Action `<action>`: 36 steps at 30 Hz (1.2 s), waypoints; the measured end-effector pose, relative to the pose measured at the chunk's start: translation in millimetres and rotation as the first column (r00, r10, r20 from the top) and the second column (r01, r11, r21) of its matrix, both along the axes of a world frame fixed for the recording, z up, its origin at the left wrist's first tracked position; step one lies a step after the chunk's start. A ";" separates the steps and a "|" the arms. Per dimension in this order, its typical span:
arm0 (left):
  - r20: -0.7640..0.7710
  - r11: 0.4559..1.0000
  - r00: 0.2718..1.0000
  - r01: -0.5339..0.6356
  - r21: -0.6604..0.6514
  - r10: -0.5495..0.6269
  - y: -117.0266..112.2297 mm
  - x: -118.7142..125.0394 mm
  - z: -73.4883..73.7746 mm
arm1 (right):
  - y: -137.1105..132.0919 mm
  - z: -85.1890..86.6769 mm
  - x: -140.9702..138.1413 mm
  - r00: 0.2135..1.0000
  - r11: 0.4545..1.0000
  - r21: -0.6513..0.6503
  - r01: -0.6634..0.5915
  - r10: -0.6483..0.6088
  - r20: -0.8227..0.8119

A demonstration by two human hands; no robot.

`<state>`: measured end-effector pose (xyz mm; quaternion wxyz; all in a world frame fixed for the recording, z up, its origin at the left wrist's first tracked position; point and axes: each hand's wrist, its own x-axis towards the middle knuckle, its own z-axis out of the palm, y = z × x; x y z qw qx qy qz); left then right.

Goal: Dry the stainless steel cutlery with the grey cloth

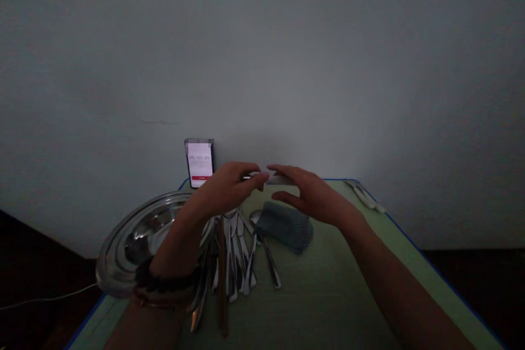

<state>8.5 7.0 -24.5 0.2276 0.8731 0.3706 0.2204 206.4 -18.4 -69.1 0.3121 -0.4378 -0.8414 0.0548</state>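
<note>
My left hand and my right hand meet above the far part of a green table. Between their fingertips is a thin silvery piece of cutlery, held level. The left fingers curl round one end. The right fingers lie over the other end with the thumb below. The dim light hides what kind of utensil it is. Just below the hands, a pile of steel spoons and other cutlery lies on the table, with a grey-blue knitted cloth beside it.
A wide steel bowl sits at the table's left edge, partly behind my left forearm. A lit phone leans against the pale wall. Some pale utensils lie at the far right corner. A white cable runs off to the left.
</note>
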 end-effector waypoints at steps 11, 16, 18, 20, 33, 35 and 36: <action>0.159 0.984 0.987 -0.009 -0.179 0.038 -2.9 85.1 -79.0 | -2.8 -50.9 99.2 0.730 0.753 -0.043 0.657 -0.621 0.286; 0.040 0.994 0.997 0.064 -0.091 -0.060 -8.1 107.7 -97.7 | 8.7 -69.2 148.1 0.546 0.577 -0.071 0.814 -0.717 0.433; -0.021 0.995 0.997 0.075 -0.059 -0.076 -4.5 112.4 -102.0 | 11.5 -78.4 151.8 0.497 0.535 -0.066 0.842 -0.724 0.479; -0.088 0.993 0.991 0.099 -0.060 -0.104 0.9 117.3 -108.1 | 14.6 -87.5 150.0 0.469 0.522 -0.051 0.852 -0.716 0.517; -0.289 0.972 0.928 0.213 -0.100 -0.234 11.0 126.3 -132.5 | 33.1 -102.0 162.0 0.350 0.467 0.075 0.881 -0.750 0.561; -0.306 0.967 0.918 0.228 -0.112 -0.252 11.1 125.4 -131.6 | 28.7 -102.1 163.8 0.353 0.477 0.099 0.873 -0.760 0.546; -0.315 0.966 0.914 0.231 -0.117 -0.257 11.0 125.3 -131.0 | 26.2 -102.4 164.6 0.355 0.481 0.108 0.870 -0.764 0.539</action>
